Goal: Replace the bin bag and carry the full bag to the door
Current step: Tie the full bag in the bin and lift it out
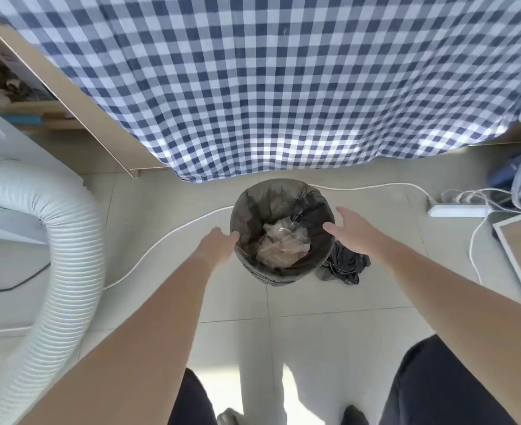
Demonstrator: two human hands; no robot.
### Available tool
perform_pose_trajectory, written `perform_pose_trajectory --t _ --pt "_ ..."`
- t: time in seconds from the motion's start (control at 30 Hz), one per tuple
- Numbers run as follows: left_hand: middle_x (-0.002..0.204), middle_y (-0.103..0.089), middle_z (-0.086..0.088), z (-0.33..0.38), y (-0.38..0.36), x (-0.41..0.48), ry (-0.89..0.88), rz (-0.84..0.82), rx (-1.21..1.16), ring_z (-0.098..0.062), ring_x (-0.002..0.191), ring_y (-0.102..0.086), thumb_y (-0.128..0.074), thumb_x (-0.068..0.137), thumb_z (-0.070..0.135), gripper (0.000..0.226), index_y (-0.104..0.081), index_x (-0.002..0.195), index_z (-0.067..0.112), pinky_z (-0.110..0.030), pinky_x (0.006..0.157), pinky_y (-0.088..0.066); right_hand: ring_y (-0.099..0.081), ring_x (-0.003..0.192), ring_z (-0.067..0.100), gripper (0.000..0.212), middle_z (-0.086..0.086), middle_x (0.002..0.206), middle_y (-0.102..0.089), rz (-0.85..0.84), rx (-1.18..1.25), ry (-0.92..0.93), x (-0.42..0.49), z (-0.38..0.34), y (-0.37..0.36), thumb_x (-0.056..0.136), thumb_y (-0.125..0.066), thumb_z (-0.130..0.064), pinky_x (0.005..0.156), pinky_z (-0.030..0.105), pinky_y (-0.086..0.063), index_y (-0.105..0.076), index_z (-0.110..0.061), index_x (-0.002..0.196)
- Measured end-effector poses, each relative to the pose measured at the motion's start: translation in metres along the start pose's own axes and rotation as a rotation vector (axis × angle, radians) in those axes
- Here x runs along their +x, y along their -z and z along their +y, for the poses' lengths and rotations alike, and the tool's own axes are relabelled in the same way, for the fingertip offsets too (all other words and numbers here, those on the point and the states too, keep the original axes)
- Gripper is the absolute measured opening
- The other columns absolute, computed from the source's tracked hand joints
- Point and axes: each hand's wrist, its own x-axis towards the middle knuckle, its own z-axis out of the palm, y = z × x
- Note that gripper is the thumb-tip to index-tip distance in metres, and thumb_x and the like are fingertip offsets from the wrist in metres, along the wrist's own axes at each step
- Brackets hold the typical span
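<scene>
You are standing over the bin (271, 279), sitting on the floor (237, 305) just before the cloth (268, 87), your left hand (217, 242) at its left rim, your right hand (355, 230) over its right rim, a loose bag (345, 265) lying just right of it, a hose (69, 240) curving far left.

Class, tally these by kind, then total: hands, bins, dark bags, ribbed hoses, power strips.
Hands: 2 (left hand, right hand)
Bins: 1 (bin)
Dark bags: 2 (liner bag in bin, loose bag on floor)
Ribbed hoses: 1 (ribbed hose)
Power strips: 1 (power strip)
Total: 7
</scene>
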Motion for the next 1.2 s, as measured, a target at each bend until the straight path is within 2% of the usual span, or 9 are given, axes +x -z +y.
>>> perform_pose_trajectory --t 0.23,0.33,0.43,0.53,0.67,0.77,0.83,1.03,1.2 --pt "0.135 -0.057 -0.016 -0.028 -0.05 0.013 0.142 -0.209 -0.328 -0.035 0.104 -0.066 -0.05 0.108 0.036 0.042 -0.051 0.142 0.01 -0.048 0.097 -0.058 -0.062 0.116 0.031 0.045 0.01 0.134 -0.065 0.007 0.122 0.066 0.024 0.02 -0.033 0.102 -0.054 -0.028 0.086 0.034 -0.04 -0.047 -0.018 0.145" --pt "0.13 -0.069 -0.019 -0.026 -0.052 0.026 0.085 -0.123 -0.308 -0.024 0.086 -0.068 -0.045 0.107 0.016 0.028 -0.057 0.13 0.006 -0.041 0.086 -0.06 -0.066 0.094 0.028 0.022 0.003 0.096 -0.07 0.015 0.076 0.061 0.029 0.03 -0.037 0.09 -0.06 -0.031 0.073 0.034 -0.042 -0.065 -0.019 0.108" --pt "0.12 -0.073 -0.015 -0.025 -0.039 0.034 0.038 -0.056 -0.313 -0.03 0.1 -0.074 -0.043 0.105 0.014 0.028 -0.06 0.127 0.013 -0.04 0.086 -0.06 -0.054 0.067 0.023 0.027 -0.006 0.065 -0.053 -0.108 -0.056 0.108 0.019 0.036 -0.037 0.09 -0.062 -0.038 0.058 0.032 -0.035 -0.047 -0.024 0.071" --pt "0.122 -0.074 -0.008 -0.031 -0.023 0.049 -0.025 -0.013 -0.359 -0.028 0.107 -0.072 -0.045 0.106 0.035 0.029 -0.065 0.123 0.023 -0.046 0.097 -0.059 -0.066 0.073 0.019 0.029 0.001 0.092 -0.076 -0.328 -0.079 0.016 0.013 0.038 -0.027 0.102 -0.05 -0.036 0.064 0.028 -0.051 -0.068 -0.016 0.094" --pt "0.128 -0.069 -0.005 -0.059 -0.017 0.078 0.094 0.009 -0.594 -0.03 0.109 -0.064 -0.038 0.092 0.069 0.065 -0.065 0.127 0.022 -0.039 0.082 -0.052 -0.065 0.085 0.026 0.023 0.009 0.109 -0.072 -0.096 0.231 -0.108 0.041 0.045 -0.023 0.102 -0.05 -0.02 0.07 0.034 -0.054 -0.066 -0.01 0.116" --pt "0.106 -0.068 -0.012 -0.073 -0.028 0.066 0.173 -0.122 -0.708 -0.035 0.099 -0.062 -0.039 0.106 0.056 0.051 -0.064 0.111 0.012 -0.045 0.091 -0.052 -0.062 0.115 0.031 0.035 0.004 0.129 -0.065 -0.137 0.744 -0.168 0.058 0.049 -0.046 0.106 -0.047 -0.03 0.096 0.05 -0.056 -0.063 -0.016 0.134" --pt "0.096 -0.068 -0.013 -0.075 -0.033 0.06 0.184 -0.163 -0.765 -0.034 0.094 -0.066 -0.053 0.105 0.036 0.029 -0.067 0.102 0.011 -0.05 0.095 -0.057 -0.064 0.113 0.036 0.036 0.008 0.123 -0.069 -0.272 0.983 -0.195 0.063 0.052 -0.063 0.105 -0.049 -0.03 0.103 0.057 -0.054 -0.071 -0.013 0.127" --pt "0.084 -0.062 -0.008 -0.079 -0.03 0.063 0.16 -0.099 -0.8 -0.027 0.08 -0.061 -0.063 0.099 0.014 0.007 -0.066 0.095 0.011 -0.048 0.082 -0.062 -0.068 0.1 0.034 0.043 0.015 0.107 -0.07 -0.238 1.076 -0.242 0.063 0.058 -0.066 0.103 -0.055 -0.048 0.095 0.048 -0.058 -0.067 -0.009 0.117" --pt "0.09 -0.066 -0.006 -0.073 -0.017 0.06 0.061 0.027 -0.865 -0.025 0.079 -0.061 -0.06 0.103 0.02 0.006 -0.064 0.1 0.016 -0.037 0.075 -0.054 -0.07 0.097 0.032 0.041 0.013 0.109 -0.075 -0.3 1.019 -0.176 0.057 0.055 -0.053 0.099 -0.063 -0.031 0.087 0.041 -0.062 -0.067 -0.004 0.129"
